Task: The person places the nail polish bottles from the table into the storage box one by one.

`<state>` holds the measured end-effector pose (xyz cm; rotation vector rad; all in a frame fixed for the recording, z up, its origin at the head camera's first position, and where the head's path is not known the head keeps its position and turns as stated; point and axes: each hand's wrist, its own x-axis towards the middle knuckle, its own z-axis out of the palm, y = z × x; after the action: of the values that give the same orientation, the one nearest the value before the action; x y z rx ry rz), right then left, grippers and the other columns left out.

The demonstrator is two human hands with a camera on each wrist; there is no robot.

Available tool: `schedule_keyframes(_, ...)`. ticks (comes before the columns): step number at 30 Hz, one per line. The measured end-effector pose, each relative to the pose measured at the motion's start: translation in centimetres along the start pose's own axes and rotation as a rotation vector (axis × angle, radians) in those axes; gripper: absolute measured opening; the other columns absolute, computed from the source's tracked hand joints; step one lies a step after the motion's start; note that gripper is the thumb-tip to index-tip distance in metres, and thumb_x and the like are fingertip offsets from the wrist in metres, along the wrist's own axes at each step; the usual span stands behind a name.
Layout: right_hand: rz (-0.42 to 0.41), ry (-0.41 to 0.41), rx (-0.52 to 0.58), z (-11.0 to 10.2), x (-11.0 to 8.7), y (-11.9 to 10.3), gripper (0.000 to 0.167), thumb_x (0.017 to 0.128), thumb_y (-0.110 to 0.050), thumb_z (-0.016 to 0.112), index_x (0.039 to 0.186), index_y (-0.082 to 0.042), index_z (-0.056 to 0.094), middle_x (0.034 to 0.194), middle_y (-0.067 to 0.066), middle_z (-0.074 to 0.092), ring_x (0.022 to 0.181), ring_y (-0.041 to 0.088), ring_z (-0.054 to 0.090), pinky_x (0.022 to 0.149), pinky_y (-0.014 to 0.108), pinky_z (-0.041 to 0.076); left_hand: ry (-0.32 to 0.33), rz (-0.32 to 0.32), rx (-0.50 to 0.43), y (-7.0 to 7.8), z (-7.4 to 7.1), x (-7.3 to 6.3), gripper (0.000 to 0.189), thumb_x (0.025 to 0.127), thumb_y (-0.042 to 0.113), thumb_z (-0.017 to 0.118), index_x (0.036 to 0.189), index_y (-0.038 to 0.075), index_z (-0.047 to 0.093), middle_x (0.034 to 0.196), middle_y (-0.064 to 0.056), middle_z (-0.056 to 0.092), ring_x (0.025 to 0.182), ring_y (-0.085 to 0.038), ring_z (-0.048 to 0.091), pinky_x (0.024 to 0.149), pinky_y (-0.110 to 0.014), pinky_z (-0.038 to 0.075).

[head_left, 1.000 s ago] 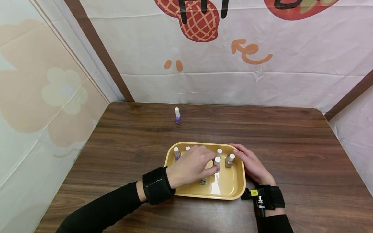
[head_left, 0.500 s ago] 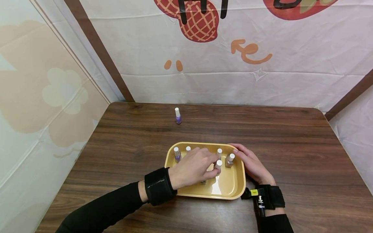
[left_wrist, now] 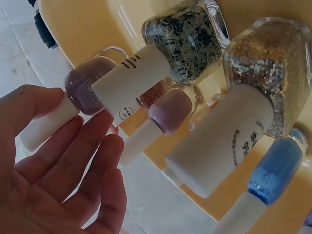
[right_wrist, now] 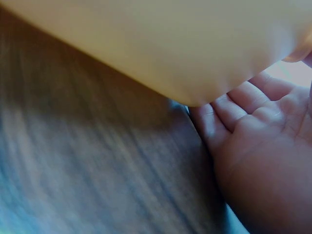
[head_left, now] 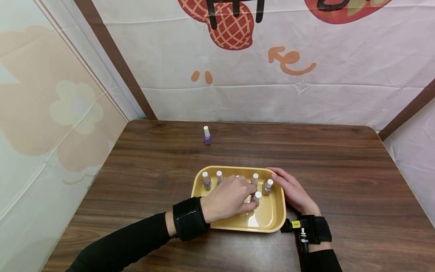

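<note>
My left hand [head_left: 231, 199] reaches over the yellow tray [head_left: 251, 228] and pinches a mauve nail polish bottle [left_wrist: 91, 84] by its white cap, between thumb and fingers. In the head view this bottle's cap [head_left: 257, 195] shows at the fingertips. Around it in the left wrist view are a dark-flake nail polish bottle [left_wrist: 187, 36], a gold glitter bottle [left_wrist: 273, 58], a pale mauve bottle [left_wrist: 170, 109] and a blue bottle [left_wrist: 276, 170]. My right hand [head_left: 297, 193] grips the tray's right end, thumb at the rim, fingers outside the wall.
One purple nail polish bottle [head_left: 207, 136] stands upright on the wooden table [head_left: 153, 162], behind the tray. A lavender bottle [head_left: 206, 181] stands at the tray's left end, and a clear-looking bottle [head_left: 267, 187] at its right. A printed cloth [head_left: 238, 102] hangs behind the table.
My left hand has moved slightly right and nearer the tray's front, carrying the pinched bottle with it. The right hand keeps its place on the tray.
</note>
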<state>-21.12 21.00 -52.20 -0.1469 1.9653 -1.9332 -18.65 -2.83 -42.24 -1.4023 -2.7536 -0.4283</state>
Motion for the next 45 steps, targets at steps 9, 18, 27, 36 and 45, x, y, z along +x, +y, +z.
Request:
schedule_keyframes(9,-0.002,-0.020,0.018,0.0,0.0,0.0,0.053,0.100,-0.039,0.048,0.141,-0.005,0.042,0.138,0.021,0.046,0.113,0.015,0.058,0.088,0.031,0.053,-0.037,0.000,-0.015,-0.1,0.4,0.3,0.015,0.087,0.027,0.068,0.073,0.023,0.062,0.065,0.013,0.061,0.063,-0.003,0.047,0.059,-0.019,0.036)
schedule_keyframes(18,-0.011,-0.022,0.025,0.0,0.0,-0.1,0.052,0.101,-0.037,0.048,0.141,-0.004,0.042,0.138,0.022,0.046,0.112,0.015,0.059,0.088,0.031,0.054,-0.092,0.002,0.007,-0.2,0.7,0.7,0.014,0.085,0.027,0.069,0.073,0.023,0.064,0.062,0.014,0.058,0.057,-0.001,0.048,0.054,-0.019,0.036)
schedule_keyframes(27,-0.010,-0.027,0.026,-0.1,0.0,0.0,0.052,0.101,-0.038,0.047,0.141,-0.005,0.042,0.138,0.021,0.045,0.113,0.015,0.058,0.088,0.032,0.054,-0.104,0.007,0.037,-0.3,1.1,0.8,0.015,0.084,0.028,0.068,0.071,0.022,0.065,0.058,0.014,0.057,0.054,0.000,0.046,0.052,-0.019,0.034)
schedule_keyframes(36,-0.014,-0.028,0.033,0.0,0.0,0.0,0.052,0.101,-0.038,0.048,0.141,-0.004,0.042,0.136,0.020,0.046,0.112,0.014,0.059,0.088,0.032,0.054,-0.102,0.009,0.092,-0.4,1.4,0.7,0.016,0.084,0.030,0.068,0.070,0.024,0.065,0.059,0.014,0.057,0.058,-0.003,0.052,0.053,-0.022,0.036)
schedule_keyframes(45,-0.010,-0.024,0.027,-0.1,0.0,0.0,0.052,0.101,-0.039,0.047,0.141,-0.005,0.042,0.137,0.020,0.046,0.113,0.014,0.058,0.088,0.032,0.054,-0.106,0.012,0.102,-0.5,1.7,0.8,0.016,0.084,0.030,0.068,0.070,0.024,0.064,0.058,0.015,0.056,0.059,-0.003,0.051,0.052,-0.022,0.036)
